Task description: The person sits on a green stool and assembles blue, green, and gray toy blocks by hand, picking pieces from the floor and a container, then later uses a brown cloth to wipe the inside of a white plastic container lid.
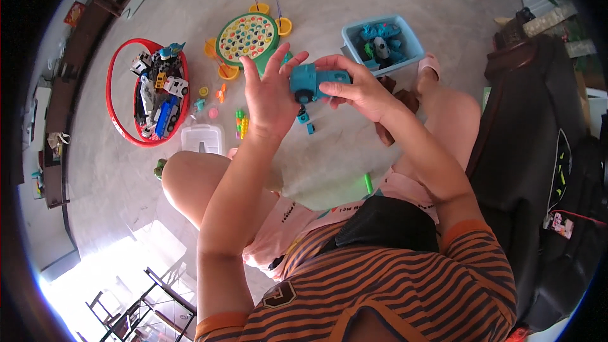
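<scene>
Teal toy truck (305, 81) gripped in the right hand (367, 92).
Thumb and fingers clasp one end of it; at the other, the left hand (266, 102) has its fingers spread, contact unclear. Farther out, a red-rimmed basket (153, 44) on the left holds toy vehicles (166, 116), while a light-blue bin (411, 43) on the right contains teal toy pieces (380, 30).

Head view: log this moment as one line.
right hand: grips teal toy truck | left hand: spread beside truck, contact unclear | blue bin: ahead right, toys inside | red-rimmed basket: left, toy vehicles inside
</scene>
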Demonstrator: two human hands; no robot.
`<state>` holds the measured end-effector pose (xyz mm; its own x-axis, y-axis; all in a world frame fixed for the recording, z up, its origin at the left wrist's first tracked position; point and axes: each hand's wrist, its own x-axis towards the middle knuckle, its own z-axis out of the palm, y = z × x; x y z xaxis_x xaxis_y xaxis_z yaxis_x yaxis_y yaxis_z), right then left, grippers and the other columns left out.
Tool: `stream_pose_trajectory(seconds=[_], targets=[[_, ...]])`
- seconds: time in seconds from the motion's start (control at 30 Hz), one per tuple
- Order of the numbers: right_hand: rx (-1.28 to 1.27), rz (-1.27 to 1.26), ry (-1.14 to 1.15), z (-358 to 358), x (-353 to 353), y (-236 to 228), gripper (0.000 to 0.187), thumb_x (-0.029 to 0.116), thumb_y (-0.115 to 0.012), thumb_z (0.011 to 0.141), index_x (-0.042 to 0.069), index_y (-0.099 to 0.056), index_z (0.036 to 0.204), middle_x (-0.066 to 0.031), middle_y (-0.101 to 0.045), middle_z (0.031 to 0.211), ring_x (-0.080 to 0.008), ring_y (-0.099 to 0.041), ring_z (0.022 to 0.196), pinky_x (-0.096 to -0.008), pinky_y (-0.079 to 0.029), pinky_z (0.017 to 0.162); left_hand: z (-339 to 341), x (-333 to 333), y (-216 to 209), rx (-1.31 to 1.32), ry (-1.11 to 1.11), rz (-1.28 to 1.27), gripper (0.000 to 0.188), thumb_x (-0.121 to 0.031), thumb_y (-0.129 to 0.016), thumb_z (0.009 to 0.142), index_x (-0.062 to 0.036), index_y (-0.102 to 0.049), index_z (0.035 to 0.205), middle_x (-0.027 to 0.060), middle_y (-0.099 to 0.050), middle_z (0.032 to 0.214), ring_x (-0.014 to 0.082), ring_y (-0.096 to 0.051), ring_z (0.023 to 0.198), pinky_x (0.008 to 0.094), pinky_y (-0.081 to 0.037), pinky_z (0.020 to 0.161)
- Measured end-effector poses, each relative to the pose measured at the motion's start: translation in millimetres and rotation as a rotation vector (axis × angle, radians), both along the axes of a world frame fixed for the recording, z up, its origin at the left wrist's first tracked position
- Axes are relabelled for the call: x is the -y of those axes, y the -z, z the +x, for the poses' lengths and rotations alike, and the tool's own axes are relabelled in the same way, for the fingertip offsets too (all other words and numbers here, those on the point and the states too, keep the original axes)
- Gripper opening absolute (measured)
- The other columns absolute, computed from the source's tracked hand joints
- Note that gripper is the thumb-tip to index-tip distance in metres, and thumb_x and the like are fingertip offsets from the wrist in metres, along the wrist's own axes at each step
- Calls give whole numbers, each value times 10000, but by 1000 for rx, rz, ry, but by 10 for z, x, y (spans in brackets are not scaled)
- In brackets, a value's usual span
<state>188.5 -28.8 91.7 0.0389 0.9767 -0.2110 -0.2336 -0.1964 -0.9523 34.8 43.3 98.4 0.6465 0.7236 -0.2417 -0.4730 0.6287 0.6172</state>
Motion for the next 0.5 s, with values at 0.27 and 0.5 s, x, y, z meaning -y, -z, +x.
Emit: stream_pose_trajectory(seconds=[0.27, 0.5], targets=[[-612, -89, 95, 255, 30, 171, 298, 232, -561, 854, 59, -539, 1095, -71, -618, 918, -149, -604, 780, -276, -498, 637, 2, -44, 26, 72, 66, -5, 778, -652, -307, 837, -40, -325, 1318, 173, -361, 1304, 329, -401, 1152, 482, -305, 972], [-762, -14, 324, 629, 661, -430, 428, 377, -494, 884, 36, -506, 1143, -192, -594, 1026, -177, -606, 672, -246, -495, 587, -270, -142, 377, -251, 27, 125, 701, -612, -310, 859, -81, -361, 1315, 138, -397, 1297, 320, -467, 1085, 462, -361, 910]])
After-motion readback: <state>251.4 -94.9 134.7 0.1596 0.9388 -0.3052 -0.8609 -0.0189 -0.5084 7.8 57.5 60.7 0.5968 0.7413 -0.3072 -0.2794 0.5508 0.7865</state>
